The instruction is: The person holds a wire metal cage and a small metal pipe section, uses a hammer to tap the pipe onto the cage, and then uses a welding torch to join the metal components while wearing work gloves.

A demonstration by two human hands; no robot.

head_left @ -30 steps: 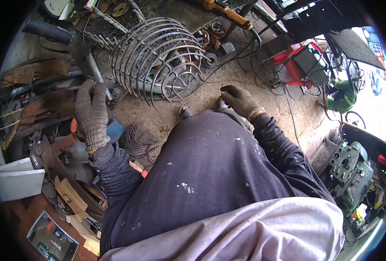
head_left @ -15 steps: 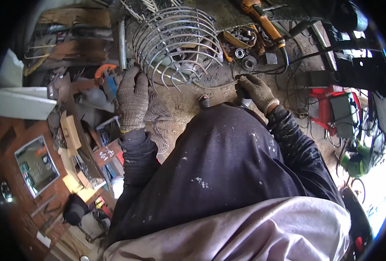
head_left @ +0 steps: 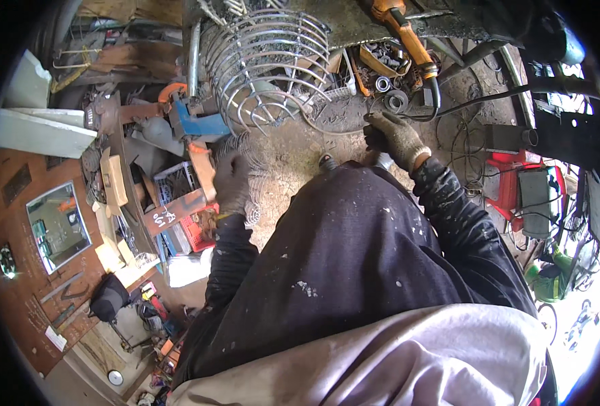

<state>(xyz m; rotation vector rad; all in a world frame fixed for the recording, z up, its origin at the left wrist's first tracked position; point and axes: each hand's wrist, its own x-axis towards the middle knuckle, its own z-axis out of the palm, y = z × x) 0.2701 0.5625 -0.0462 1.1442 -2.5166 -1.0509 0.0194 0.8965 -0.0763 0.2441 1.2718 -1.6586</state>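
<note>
My left hand (head_left: pixel 232 181), in a grey work glove, is blurred in motion above a small coil of thin wire (head_left: pixel 251 215) on the dirt floor; its grip is unclear. My right hand (head_left: pixel 396 139), also gloved, hovers with curled fingers beside a black cable (head_left: pixel 449 108) that runs from an orange angle grinder (head_left: pixel 403 30). Whether it grasps anything is hidden. A round cage of bent steel wire (head_left: pixel 266 61) lies ahead, between the two hands. My dark trousers fill the lower middle.
Scrap metal, a blue part (head_left: pixel 195 125) and wooden offcuts crowd the left. Bearings and rings (head_left: pixel 389 88) lie by the grinder. A red stool (head_left: pixel 516 186) and dark machines stand right. A framed mirror (head_left: pixel 56 227) leans low on the left.
The view has swung, so the cage now sits higher. My left hand has dropped from beside the cage toward my knee. My right hand has lifted off my knee toward the cable.
</note>
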